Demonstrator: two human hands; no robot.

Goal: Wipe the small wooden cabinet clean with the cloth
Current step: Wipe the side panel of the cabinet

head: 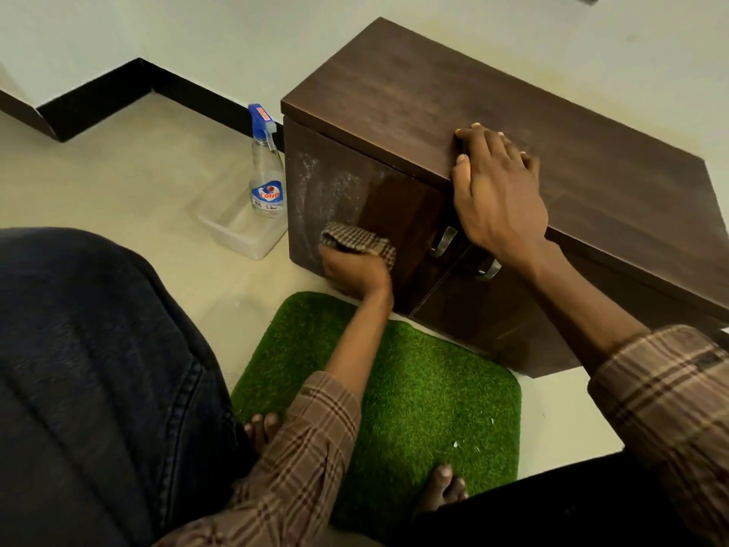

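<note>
The small dark wooden cabinet [453, 124] stands on the pale floor [130, 179] against the white wall [236, 37], filling the upper right of the view from about twelve to three o'clock. Its left front door [355, 199] carries a whitish, streaky film toward its upper left, while the part nearer the handles looks glossy. A checked cloth [357, 240] is bunched against the lower part of that door, just left of centre, and the left hand [355, 270] grips it from below, fingers curled round the fabric and pressing it to the wood. The right hand [499, 191] lies over the front edge of the cabinet top at about one o'clock, fingers spread flat on the top and the thumb down over the edge, holding nothing. Just below that hand two metal handles [443, 240] show, one on each door. At about ten o'clock from the cloth a clear spray bottle [267, 175] with a blue nozzle stands upright beside the cabinet's left side, at the far end of a clear plastic tray [240, 234]. A green grass-like mat [414, 392] lies on the floor at six o'clock, in front of the cabinet, with bare toes [442, 483] resting on its near edge. A knee in dark jeans [98, 380] fills the lower left, and both forearms wear checked brown sleeves [662, 400].
</note>
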